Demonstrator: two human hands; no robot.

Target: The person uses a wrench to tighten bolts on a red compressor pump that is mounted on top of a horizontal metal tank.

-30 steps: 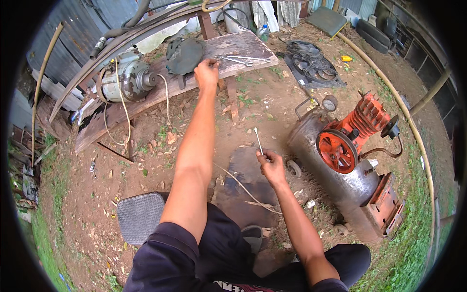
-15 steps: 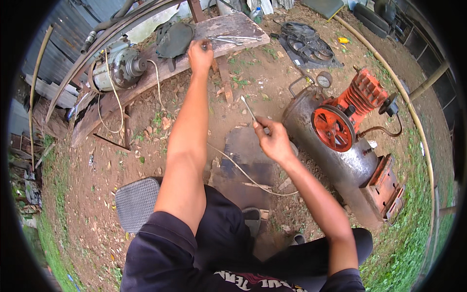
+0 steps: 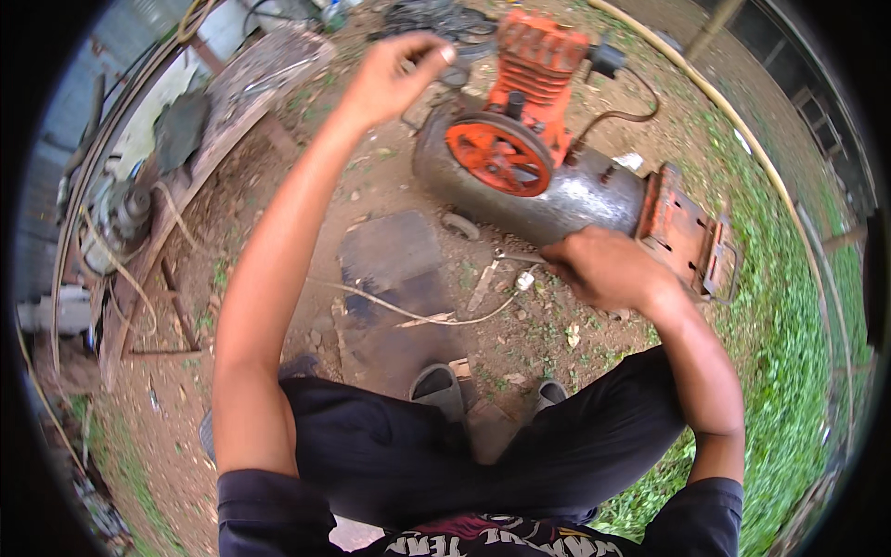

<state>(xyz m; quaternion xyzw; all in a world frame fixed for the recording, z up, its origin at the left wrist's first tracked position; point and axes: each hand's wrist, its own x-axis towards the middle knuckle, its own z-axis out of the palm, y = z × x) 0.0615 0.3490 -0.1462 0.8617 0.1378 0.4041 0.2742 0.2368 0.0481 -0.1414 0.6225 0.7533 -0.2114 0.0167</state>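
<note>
My right hand (image 3: pixel 608 269) is closed around a silver wrench (image 3: pixel 515 255). The tool's end points left from my fist, low beside the grey tank (image 3: pixel 575 200) of an air compressor. Raised at the far side, my left hand (image 3: pixel 399 79) has its fingers curled and thumb brought toward them; what they hold, if anything, I cannot make out. It is left of the compressor's orange pump (image 3: pixel 538 70) and above the orange flywheel (image 3: pixel 501 158), apart from both.
A wooden bench (image 3: pixel 209 153) at the left bears an electric motor (image 3: pixel 121 218) and a dark cloth (image 3: pixel 181 130). A pale cord (image 3: pixel 408 314) crosses a dark flat sheet (image 3: pixel 390 251) on the dirt. Coiled black material (image 3: pixel 436 20) lies at the back, and a long pole (image 3: pixel 742 121) at the right.
My left hand has left the bench and swung right toward the compressor. My right hand, still gripping the wrench, has moved right and nearer, beside the tank. The view has turned right.
</note>
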